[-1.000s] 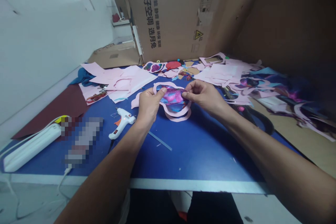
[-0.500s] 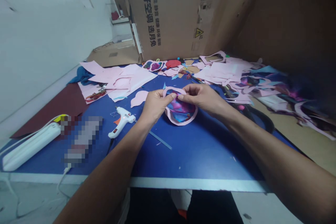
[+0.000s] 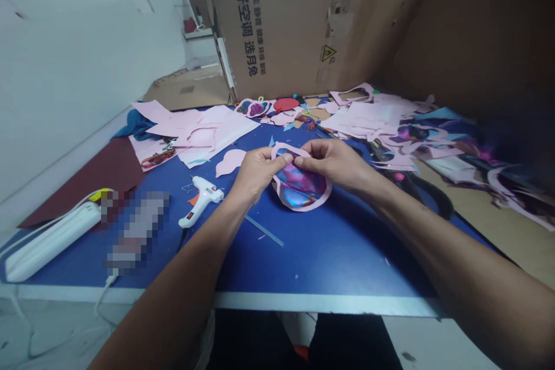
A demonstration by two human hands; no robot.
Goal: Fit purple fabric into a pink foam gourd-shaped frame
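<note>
Between both hands, above the blue table, is a rounded pink cut-out with a shiny purple-and-blue film centre (image 3: 303, 185). My left hand (image 3: 259, 170) pinches its upper left part, thumb on top. My right hand (image 3: 327, 159) is closed on its upper edge, thumb pressing near the other thumb; its other fingers are partly hidden behind. A plain pink cut-out (image 3: 230, 162) lies just left of my left hand. Beside my left forearm rests a white glue gun (image 3: 202, 201) with an orange trigger, and a clear glue stick (image 3: 266, 231) lies near it.
Pink sheets (image 3: 203, 130) lie at the back left and pink scraps (image 3: 368, 118) at the back right. A white power strip (image 3: 52, 243) with cables is on the left. A large cardboard box (image 3: 295, 29) stands behind the blue table (image 3: 329, 260).
The film-centred cut-out has tilted slightly, its lower edge swinging a little down and to the right. Both hands keep their pinch in nearly the same place.
</note>
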